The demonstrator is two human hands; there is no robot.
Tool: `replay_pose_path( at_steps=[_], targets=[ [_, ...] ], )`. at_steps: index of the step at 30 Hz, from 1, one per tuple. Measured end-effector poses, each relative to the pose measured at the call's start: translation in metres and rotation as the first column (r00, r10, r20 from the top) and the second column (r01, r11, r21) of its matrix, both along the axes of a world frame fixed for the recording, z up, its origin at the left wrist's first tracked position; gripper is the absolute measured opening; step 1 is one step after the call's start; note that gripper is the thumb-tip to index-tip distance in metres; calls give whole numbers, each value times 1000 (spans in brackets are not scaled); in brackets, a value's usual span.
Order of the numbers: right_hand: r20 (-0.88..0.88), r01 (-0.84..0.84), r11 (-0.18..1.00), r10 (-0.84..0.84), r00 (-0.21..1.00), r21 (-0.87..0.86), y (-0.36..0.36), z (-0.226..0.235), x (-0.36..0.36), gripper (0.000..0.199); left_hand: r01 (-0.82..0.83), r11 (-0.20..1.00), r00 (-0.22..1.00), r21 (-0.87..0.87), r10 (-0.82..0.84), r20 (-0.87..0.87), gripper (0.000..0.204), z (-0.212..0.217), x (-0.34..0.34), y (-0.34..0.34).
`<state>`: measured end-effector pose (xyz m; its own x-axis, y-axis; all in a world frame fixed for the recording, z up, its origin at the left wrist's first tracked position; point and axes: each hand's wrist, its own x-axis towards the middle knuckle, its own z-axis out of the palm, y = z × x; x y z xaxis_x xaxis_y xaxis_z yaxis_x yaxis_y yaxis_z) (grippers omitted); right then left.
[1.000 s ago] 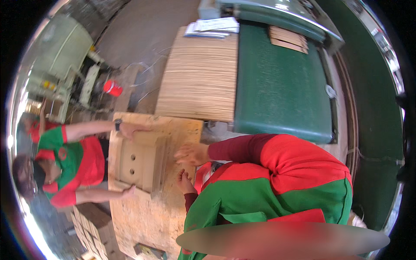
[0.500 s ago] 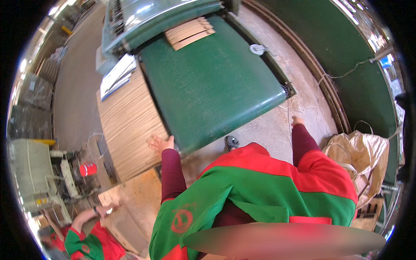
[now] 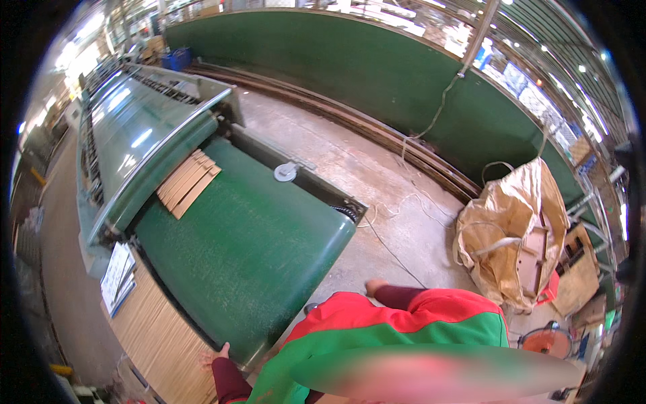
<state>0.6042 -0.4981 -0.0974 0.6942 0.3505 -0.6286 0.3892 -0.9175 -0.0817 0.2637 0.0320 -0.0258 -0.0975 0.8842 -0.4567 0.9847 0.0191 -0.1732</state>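
My left hand (image 3: 214, 358) rests with its fingers spread on a long stack of cardboard sheets (image 3: 158, 337) packed on edge. The stack runs along the left side of a wide green conveyor belt (image 3: 249, 249). Out to the right, above the concrete floor, hangs my right hand (image 3: 377, 287); its fingers are too small and blurred to make out. A few overlapping flat cardboard pieces (image 3: 190, 180) lie on the belt's far end, by the machine's green cover (image 3: 145, 124). Papers on a clipboard (image 3: 118, 277) lie on the far end of the stack.
A big tan sack (image 3: 494, 236) holding cardboard scraps stands at the right, with a round fan (image 3: 546, 342) nearer me. Thin cords (image 3: 397, 259) trail over the floor. A long green wall panel (image 3: 323, 57) borders the far side. A white disc (image 3: 285, 172) sits on the belt's side rail.
My view has swung to the right and up, showing more of the wall, sack and fan; the co-worker at lower left is out of view. My left hand stays on the stack.
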Motion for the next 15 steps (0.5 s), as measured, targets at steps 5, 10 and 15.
replay_pose_path(
  at_steps=[5,10,15],
  targets=[
    [111,333,826,-424,899,455,66,27,99,36,-29,998,999,-54,29,17,137,3,5,0],
    [14,283,833,-329,944,476,121,54,35,43,-69,996,990,-58,75,117,135,19,1,-3],
    [-137,378,902,-356,925,211,118,48,-39,35,-21,1000,999,-22,22,33,133,24,9,-9]
  ],
)
